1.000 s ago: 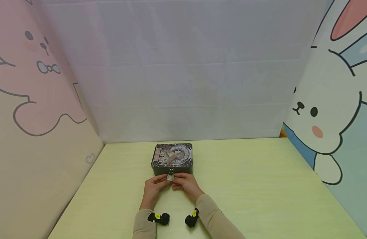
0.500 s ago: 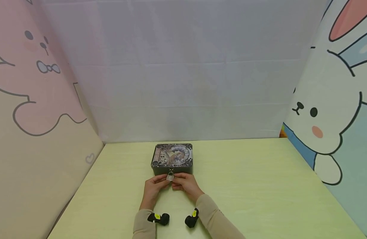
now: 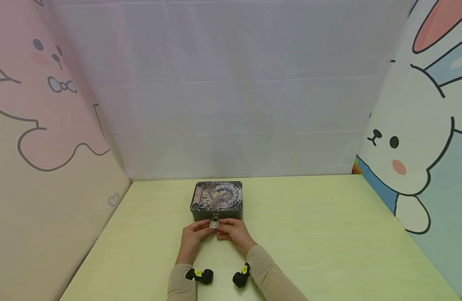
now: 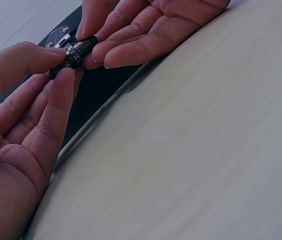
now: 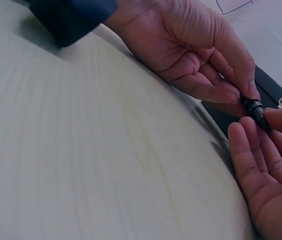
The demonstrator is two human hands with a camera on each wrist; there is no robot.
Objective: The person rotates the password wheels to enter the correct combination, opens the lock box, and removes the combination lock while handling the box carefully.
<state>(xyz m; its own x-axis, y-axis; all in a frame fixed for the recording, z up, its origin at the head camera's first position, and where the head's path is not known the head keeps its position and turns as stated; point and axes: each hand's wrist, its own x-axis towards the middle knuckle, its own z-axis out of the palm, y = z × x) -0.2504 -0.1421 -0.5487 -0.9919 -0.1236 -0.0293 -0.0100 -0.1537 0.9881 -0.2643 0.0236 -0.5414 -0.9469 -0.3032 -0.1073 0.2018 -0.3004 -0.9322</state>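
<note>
A combination padlock hangs from the metal hasp on the front of a dark tin box, whose printed lid is down. From the left, my left hand pinches the padlock between thumb and fingertips. My right hand holds its other end with thumb and fingers. Up close in the left wrist view, the padlock shows numbered dial rings under the left fingertips; the numbers are too small to read. The right wrist view has both hands meeting on the padlock, fingers covering parts of it.
The box stands on a pale yellow-green table, towards its back edge. A white cloth wall rises behind. Printed side panels show a pink cartoon figure at the left and a rabbit at the right. Black cameras sit on both wrists.
</note>
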